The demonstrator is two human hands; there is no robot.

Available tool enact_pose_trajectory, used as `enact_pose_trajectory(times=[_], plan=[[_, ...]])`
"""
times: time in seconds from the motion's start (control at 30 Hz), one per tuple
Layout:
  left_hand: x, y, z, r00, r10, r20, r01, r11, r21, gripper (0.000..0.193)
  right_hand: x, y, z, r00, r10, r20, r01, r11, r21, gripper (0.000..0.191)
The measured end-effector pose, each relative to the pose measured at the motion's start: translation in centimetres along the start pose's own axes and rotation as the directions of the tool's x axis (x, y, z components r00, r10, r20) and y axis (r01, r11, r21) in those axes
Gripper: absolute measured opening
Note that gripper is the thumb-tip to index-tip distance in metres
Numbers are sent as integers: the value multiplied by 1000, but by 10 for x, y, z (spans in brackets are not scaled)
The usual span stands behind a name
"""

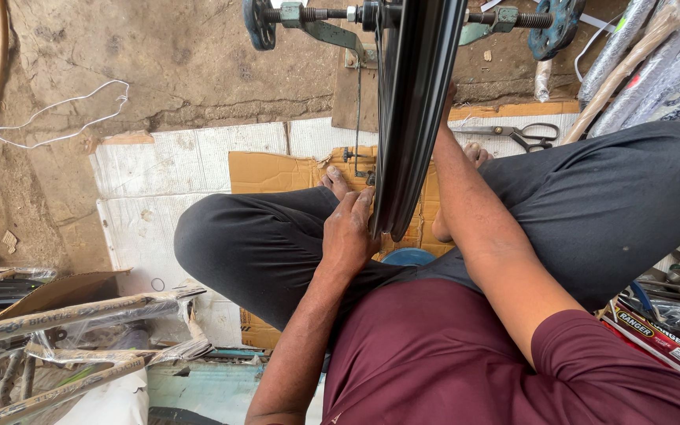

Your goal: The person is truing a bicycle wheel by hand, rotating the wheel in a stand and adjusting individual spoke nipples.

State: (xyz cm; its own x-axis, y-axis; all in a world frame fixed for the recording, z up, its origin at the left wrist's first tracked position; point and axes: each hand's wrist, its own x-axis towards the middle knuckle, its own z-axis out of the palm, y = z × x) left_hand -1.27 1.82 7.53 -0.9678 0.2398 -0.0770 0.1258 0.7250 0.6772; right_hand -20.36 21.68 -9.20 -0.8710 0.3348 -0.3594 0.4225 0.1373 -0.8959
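A black bicycle wheel rim [412,110] stands upright on edge in a truing stand [320,27] in front of me, running from the top of the view down between my knees. My left hand [348,232] rests against the left side of the rim near its lower end, fingers pressed to it. My right arm reaches forward along the rim's right side; my right hand [449,94] is mostly hidden behind the rim, so its grip cannot be seen. I sit cross-legged in dark trousers [261,244] on cardboard [273,173].
Scissors [529,135] lie on the mat at the right. A white wire loop [57,118] lies on the dirt floor at the left. Wrapped bicycle frames [72,338] are stacked at lower left, wrapped parts [655,63] at upper right, boxes [663,330] at right.
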Motion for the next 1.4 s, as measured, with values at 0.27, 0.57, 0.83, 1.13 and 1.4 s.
enact_pose_trajectory(times=[0.27,0.57,0.83,1.13,1.4], plan=[[1,-1,0,1000,-1,21,0,1000,25,71,-5,-4,2,996,76,39,-81,987,137,14],[-5,-7,8,994,79,-79,-76,996,37,59,-10,-14,2,994,107,34,-111,978,177,17],[4,20,-28,982,188,-12,-188,981,39,46,8,5,3,967,-246,-67,233,959,-162,20],[-3,85,-142,868,241,-434,-413,835,-363,16,1,-14,-2,963,-198,-184,173,974,-146,36],[9,95,-126,891,299,-342,-385,896,-221,24,6,-1,-5,954,-261,-145,265,964,4,42]])
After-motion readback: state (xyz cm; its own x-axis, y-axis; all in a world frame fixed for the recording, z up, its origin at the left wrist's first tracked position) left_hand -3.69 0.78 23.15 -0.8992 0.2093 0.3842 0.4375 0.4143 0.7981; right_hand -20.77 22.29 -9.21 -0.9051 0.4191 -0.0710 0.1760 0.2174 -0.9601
